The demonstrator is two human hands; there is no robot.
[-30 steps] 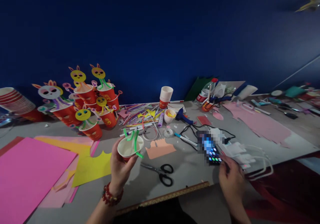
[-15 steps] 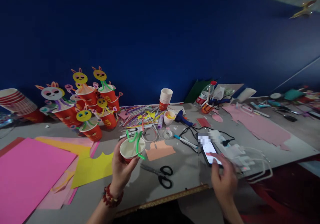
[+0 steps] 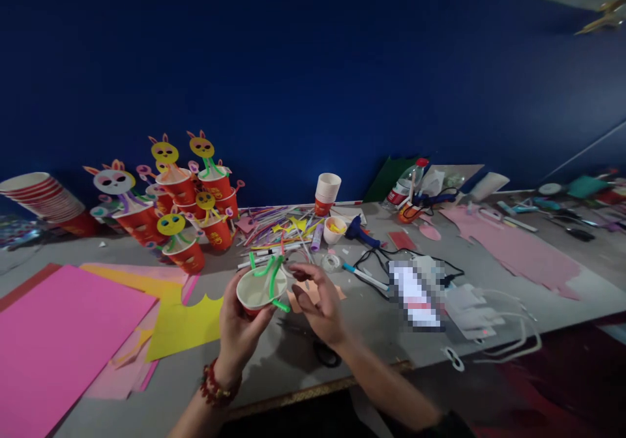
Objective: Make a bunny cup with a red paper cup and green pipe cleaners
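My left hand (image 3: 239, 321) grips a red paper cup (image 3: 247, 293) with a white inside, its mouth tilted toward me. Bent green pipe cleaners (image 3: 274, 278) rise from the cup, and one sticks out past the rim at its lower right. Just right of the cup is my right hand (image 3: 320, 301), fingers apart and curved toward the pipe cleaners; nothing shows in it. Whether its fingertips touch them I cannot tell. Under the right hand and wrist lie black-handled scissors (image 3: 327, 354) and an orange paper piece (image 3: 337, 291), both partly hidden.
Red cups with paper animal faces (image 3: 183, 255) stand at left, near stacked cups (image 3: 44, 197). Pink sheets (image 3: 83, 334) and yellow paper (image 3: 186, 330) lie in front. Pipe cleaners, a glue gun (image 3: 360, 233), a bottle (image 3: 403, 187) and a blurred phone (image 3: 415, 298) lie further right.
My right hand has left the phone and moved left to the cup, now covering part of the scissors. The phone screen stays lit. My left hand keeps holding the cup.
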